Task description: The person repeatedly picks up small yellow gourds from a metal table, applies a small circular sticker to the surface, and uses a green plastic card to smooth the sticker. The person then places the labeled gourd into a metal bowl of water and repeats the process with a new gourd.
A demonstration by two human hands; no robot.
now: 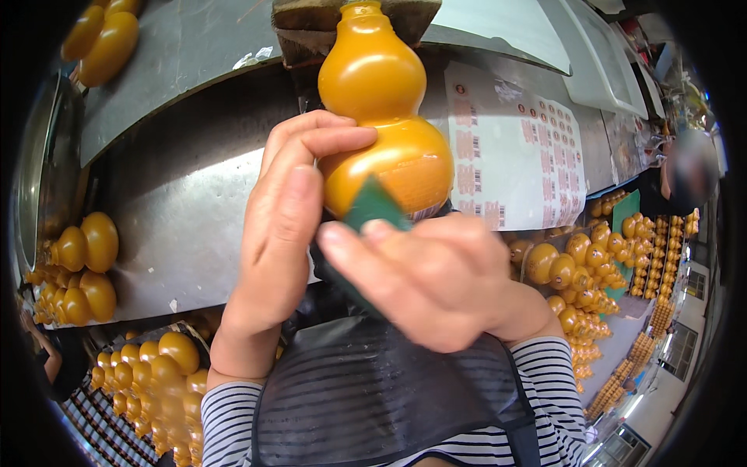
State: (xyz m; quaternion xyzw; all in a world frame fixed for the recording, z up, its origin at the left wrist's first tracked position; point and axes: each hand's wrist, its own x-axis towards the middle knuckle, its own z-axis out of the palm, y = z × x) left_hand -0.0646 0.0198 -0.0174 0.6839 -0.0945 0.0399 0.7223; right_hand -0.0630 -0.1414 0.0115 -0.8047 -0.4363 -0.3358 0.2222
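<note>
A glossy amber gourd-shaped bottle [372,74] lies in front of me, its neck pointing away and resting at a dark notched block [299,27]. My left hand [282,198] lies along the left side of the bottle, fingers stretched over its waist and thumb against the larger bulb. Between the fingers of my right hand [440,284] is a flat green scraper [372,204], its pointed corner against the larger bulb. Beside that corner, a printed transparent label [412,183] sits on the bulb. Motion blurs the right hand and the scraper.
To the right of the bottle lies a sheet of labels [537,140], partly peeled. More gourd bottles stand at the left [97,241], lower left [159,366] and right [576,265]. A white plastic tray [595,62] is at the far right. Another person [689,167] is beyond the right edge.
</note>
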